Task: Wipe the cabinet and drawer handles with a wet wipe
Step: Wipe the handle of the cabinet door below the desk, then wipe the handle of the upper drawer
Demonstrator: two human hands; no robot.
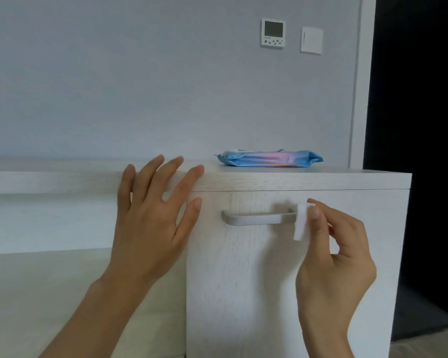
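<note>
Two bare hands are raised in front of a white wood-grain cabinet (243, 293). The right hand (336, 257) pinches a folded white wet wipe (301, 223) between the thumb and the curled fingers. It holds the wipe against the right end of the handle (256, 218), a horizontal silver bar set high on the cabinet's front. The wipe hangs down over that end and hides it, while the rest of the bar, out to its left end, is bare. The left hand (150, 215) holds nothing: its fingers are straight and spread, the back of the hand toward the camera, the fingertips up at the cabinet's top edge just left of the handle. Whether they touch the edge I cannot tell. On the cabinet top, behind and above the handle, a blue and pink pack of wipes (269, 159) lies flat, with a bit of white showing at its left end. To the left a long white ledge (49, 182) runs on at the height of the cabinet top. On the pale wall above are a thermostat (273, 33) with a small screen and, just to its right, a white switch (311, 40). A dark doorway (419, 125) stands to the right of the cabinet.
</note>
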